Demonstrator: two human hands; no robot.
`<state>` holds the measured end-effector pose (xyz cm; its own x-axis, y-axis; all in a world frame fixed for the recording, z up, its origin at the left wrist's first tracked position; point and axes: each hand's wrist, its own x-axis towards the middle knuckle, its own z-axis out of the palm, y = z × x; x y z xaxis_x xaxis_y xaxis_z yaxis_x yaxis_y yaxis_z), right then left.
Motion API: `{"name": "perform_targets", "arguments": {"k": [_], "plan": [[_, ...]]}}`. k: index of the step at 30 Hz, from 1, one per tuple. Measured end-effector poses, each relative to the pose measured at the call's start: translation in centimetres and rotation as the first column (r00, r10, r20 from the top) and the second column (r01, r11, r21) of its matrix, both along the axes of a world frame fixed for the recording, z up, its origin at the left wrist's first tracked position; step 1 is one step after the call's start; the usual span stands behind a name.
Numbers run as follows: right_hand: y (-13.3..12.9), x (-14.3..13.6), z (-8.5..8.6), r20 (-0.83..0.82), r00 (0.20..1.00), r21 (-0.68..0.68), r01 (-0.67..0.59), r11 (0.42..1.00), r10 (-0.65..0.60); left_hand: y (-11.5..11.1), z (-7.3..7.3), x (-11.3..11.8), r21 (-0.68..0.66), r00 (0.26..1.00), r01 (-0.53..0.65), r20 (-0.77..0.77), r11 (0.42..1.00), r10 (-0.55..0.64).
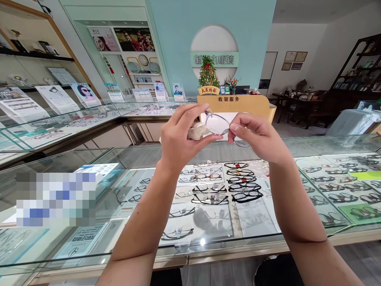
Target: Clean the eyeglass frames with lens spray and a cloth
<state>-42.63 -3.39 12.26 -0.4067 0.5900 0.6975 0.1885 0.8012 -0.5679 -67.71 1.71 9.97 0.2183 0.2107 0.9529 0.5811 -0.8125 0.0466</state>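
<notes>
A pair of thin-framed eyeglasses (218, 115) is held up above the glass counter, between my two hands. My left hand (184, 127) is curled at one side of the frame, thumb below and fingers above, with a crumpled pale cloth (199, 131) tucked in its palm. Its fingertips reach the rim of the glasses. My right hand (253, 131) pinches the glasses near the middle, thumb against the bent index finger. The second lens hangs partly behind the right fingers.
Beneath my arms stands a glass display counter (208, 238) with rows of eyeglasses (244, 186) inside. More glass cases (59, 131) run along the left, topped with standing cards (85, 94). Ahead are a wooden cashier desk (238, 101) and a potted plant (208, 73). A plastic-wrapped object (348, 123) stands at right.
</notes>
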Motion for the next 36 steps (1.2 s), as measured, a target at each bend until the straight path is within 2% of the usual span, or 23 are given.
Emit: {"name": "perform_targets", "arguments": {"k": [3, 5, 8, 10, 13, 15, 19, 23, 29, 33, 36], "plan": [[-0.1, 0.0, 0.1, 0.006, 1.000, 0.018, 0.013, 1.000, -0.013, -0.4, 0.0, 0.3, 0.050, 1.000, 0.017, 0.002, 0.999, -0.017], [0.0, -0.1, -0.1, -0.006, 0.999, 0.045, 0.038, 0.998, -0.038, -0.8, 0.1, 0.6, 0.132, 1.000, 0.020, 0.016, 0.991, -0.022], [0.2, -0.3, -0.4, -0.064, 0.988, 0.150, 0.148, 0.978, -0.140, -1.5, 0.3, 1.0, 0.238, 0.997, 0.018, 0.070, 0.971, -0.036], [0.3, -0.4, -0.7, -0.135, 0.963, 0.268, 0.263, 0.927, -0.235, -1.9, 0.4, 1.0, 0.251, 0.992, -0.001, 0.124, 0.968, -0.031], [0.4, -0.5, -0.9, -0.260, 0.898, 0.418, 0.437, 0.796, -0.356, -2.3, 0.4, 0.5, 0.223, 0.972, -0.067, 0.233, 0.973, 0.014], [0.4, -0.5, -0.9, -0.291, 0.864, 0.467, 0.503, 0.728, -0.410, -2.5, 0.3, 0.1, 0.166, 0.961, -0.090, 0.274, 0.982, 0.041], [0.5, -0.9, -1.3, -0.277, 0.836, 0.501, 0.546, 0.671, -0.474, -3.0, 0.2, -0.2, 0.106, 0.950, -0.133, 0.298, 0.985, 0.096], [0.7, -1.5, -1.7, -0.302, 0.817, 0.493, 0.575, 0.653, -0.491, -3.3, 0.3, 0.2, 0.114, 0.929, -0.171, 0.349, 0.979, 0.121], [0.1, -2.1, -1.7, -0.335, 0.790, 0.393, 0.612, 0.686, -0.514, -3.2, 0.4, 0.6, 0.060, 0.922, -0.122, 0.375, 0.991, 0.091], [-0.1, -2.2, -1.6, -0.327, 0.770, 0.400, 0.638, 0.658, -0.548, -3.2, 0.4, 0.6, 0.065, 0.929, -0.147, 0.353, 0.987, 0.115], [0.0, -2.2, -1.6, -0.336, 0.774, 0.400, 0.633, 0.663, -0.537, -3.1, 0.3, 0.6, 0.068, 0.929, -0.168, 0.344, 0.983, 0.135]]}}
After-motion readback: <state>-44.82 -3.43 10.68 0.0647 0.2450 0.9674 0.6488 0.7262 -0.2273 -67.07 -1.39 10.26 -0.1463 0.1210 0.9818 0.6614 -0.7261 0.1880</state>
